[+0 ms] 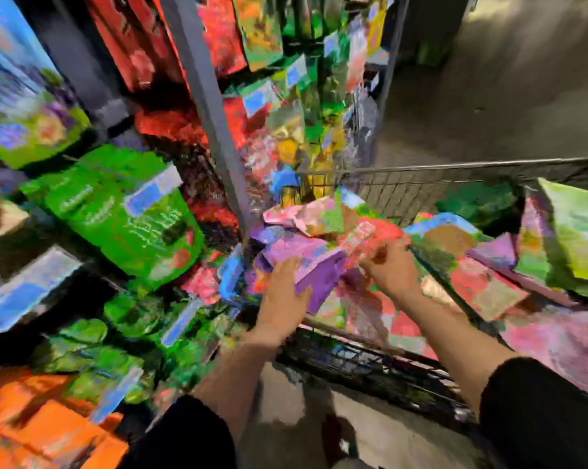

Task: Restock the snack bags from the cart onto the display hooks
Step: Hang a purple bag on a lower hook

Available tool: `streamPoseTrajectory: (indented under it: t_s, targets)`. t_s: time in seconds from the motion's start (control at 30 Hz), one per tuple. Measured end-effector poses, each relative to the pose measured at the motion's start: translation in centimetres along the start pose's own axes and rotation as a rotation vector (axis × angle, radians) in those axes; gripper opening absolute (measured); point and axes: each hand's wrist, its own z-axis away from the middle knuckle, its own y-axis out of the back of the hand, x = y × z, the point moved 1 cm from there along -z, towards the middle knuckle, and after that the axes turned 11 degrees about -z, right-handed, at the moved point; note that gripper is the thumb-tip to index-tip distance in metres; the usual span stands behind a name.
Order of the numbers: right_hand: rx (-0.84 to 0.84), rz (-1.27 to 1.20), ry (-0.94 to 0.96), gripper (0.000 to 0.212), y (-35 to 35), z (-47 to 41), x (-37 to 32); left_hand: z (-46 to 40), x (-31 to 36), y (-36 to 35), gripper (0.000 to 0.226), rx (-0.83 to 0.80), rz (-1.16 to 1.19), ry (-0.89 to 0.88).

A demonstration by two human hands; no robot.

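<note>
A person reaches both hands into a wire cart (421, 184) heaped with snack bags at the centre right of the frame, beside a display rack (214, 130) hung with green, red and orange packs on the left. The left hand (282, 299) holds a purple bag (314, 265) at its near edge, thumb curled over the top. The right hand (389, 265) appears to pinch a red bag (374, 236) by one end, though blur leaves the fingers' exact state uncertain. The purple bag lies roughly flat on the pile, its long axis seemingly running from lower left toward upper right; which end carries the hang hole cannot be told. Such bags are likely light, soft, crinkly and slippery, with crushable contents; they are best taken by the stiff top seal.
</note>
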Motion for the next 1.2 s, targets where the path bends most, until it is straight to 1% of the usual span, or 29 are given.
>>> streamPoseTrajectory:
  t_s: [0.03, 0.13, 0.2, 0.23, 0.3, 0.33, 0.37, 0.4, 0.47, 0.5, 0.57, 0.6, 0.67, 0.7, 0.73, 0.77, 0.83, 0.87, 0.9, 0.93, 1.0, 1.03, 1.07, 1.13, 1.17, 1.2]
  targets:
    - [-0.014, -0.016, 0.007, 0.036, -0.5, -0.9, 0.5, -1.0, -0.6, -0.4, 0.057, -0.002, -0.010, 0.034]
    - [-0.099, 0.010, 0.029, 0.024, -3.2, -3.1, 0.8, -3.5, -2.7, -1.2, 0.050, 0.051, -0.057, 0.176]
    - [-0.205, -0.006, 0.051, 0.026, -5.8, -4.2, 0.7, -4.8, -3.9, -1.7, 0.042, 0.012, -0.048, 0.269]
    - [-0.269, -0.016, 0.082, 0.036, -7.2, -4.7, 0.4, -5.5, -4.5, -1.8, 0.040, -0.018, -0.026, 0.288]
    - [-0.381, 0.052, 0.200, 0.066, -9.7, -5.2, -0.3, -6.8, -4.9, -1.4, 0.041, -0.071, 0.024, 0.347]
    - [-0.401, 0.109, 0.249, 0.083, -10.8, -5.4, -0.7, -7.3, -5.3, -1.4, 0.044, -0.113, 0.093, 0.406]
    - [-0.410, 0.176, 0.253, 0.098, -11.6, -5.4, -1.0, -7.8, -5.7, -1.5, 0.048, -0.158, 0.182, 0.470]
    - [-0.431, 0.262, 0.217, 0.106, -12.0, -5.3, -1.4, -8.2, -6.0, -1.7, 0.049, -0.196, 0.270, 0.524]
    - [-0.522, 0.376, 0.166, 0.105, -12.7, -5.1, -1.2, -8.5, -6.4, -1.9, 0.045, -0.216, 0.425, 0.592]
    - [-0.578, 0.390, 0.155, 0.108, -12.7, -5.0, -1.2, -8.7, -6.6, -2.1, 0.044, -0.224, 0.486, 0.625]
    - [-0.646, 0.403, 0.181, 0.120, -12.6, -4.8, -1.0, -8.7, -6.7, -2.3, 0.048, -0.226, 0.626, 0.663]
    - [-0.662, 0.431, 0.202, 0.123, -12.6, -4.7, -0.9, -8.8, -6.9, -2.5, 0.055, -0.228, 0.691, 0.668]
    - [-0.665, 0.536, 0.259, 0.119, -12.7, -4.4, -0.9, -9.0, -7.7, -3.6, 0.081, -0.207, 0.743, 0.659]
    - [-0.643, 0.595, 0.301, 0.114, -12.8, -4.1, -1.0, -9.0, -8.5, -4.8, 0.088, -0.200, 0.769, 0.647]
    - [-0.605, 0.642, 0.350, 0.106, -12.9, -3.7, -1.2, -9.0, -9.0, -5.6, 0.086, -0.198, 0.772, 0.638]
    - [-0.555, 0.664, 0.420, 0.094, -13.1, -3.2, -1.5, -8.9, -8.8, -5.2, 0.081, -0.201, 0.748, 0.631]
    - [-0.376, 0.619, 0.637, 0.056, -13.4, -2.0, -2.0, -8.7, -8.2, -4.6, 0.073, -0.191, 0.705, 0.602]
    - [-0.301, 0.593, 0.711, 0.036, -13.3, -1.4, -2.2, -8.6, -8.0, -4.6, 0.068, -0.194, 0.702, 0.602]
    - [-0.251, 0.572, 0.744, 0.023, -13.0, -1.1, -2.4, -8.5, -7.8, -4.6, 0.065, -0.184, 0.699, 0.599]
    - [-0.235, 0.554, 0.740, 0.019, -12.5, -0.9, -2.8, -8.8, -8.2, -5.3, 0.066, -0.161, 0.722, 0.599]
    - [-0.225, 0.521, 0.743, 0.016, -11.1, -0.8, -3.1, -8.9, -8.1, -5.6, 0.075, -0.121, 0.742, 0.624]
    - [-0.252, 0.507, 0.750, 0.019, -10.3, -0.7, -2.8, -8.8, -7.9, -5.3, 0.079, -0.104, 0.749, 0.640]
    - [-0.303, 0.489, 0.740, 0.027, -9.5, -0.5, -2.2, -8.6, -6.9, -3.9, 0.072, -0.072, 0.767, 0.655]
    - [-0.461, 0.413, 0.608, 0.048, -7.8, 0.6, -0.9, -8.2, -5.7, -2.1, 0.051, 0.007, 0.802, 0.717]
    - [-0.528, 0.359, 0.535, 0.052, -7.0, 1.1, -0.3, -8.1, -5.5, -2.0, 0.053, 0.045, 0.811, 0.749]
    - [-0.561, 0.291, 0.483, 0.049, -6.2, 1.5, 0.0, -8.0, -5.3, -1.9, 0.054, 0.068, 0.812, 0.767]
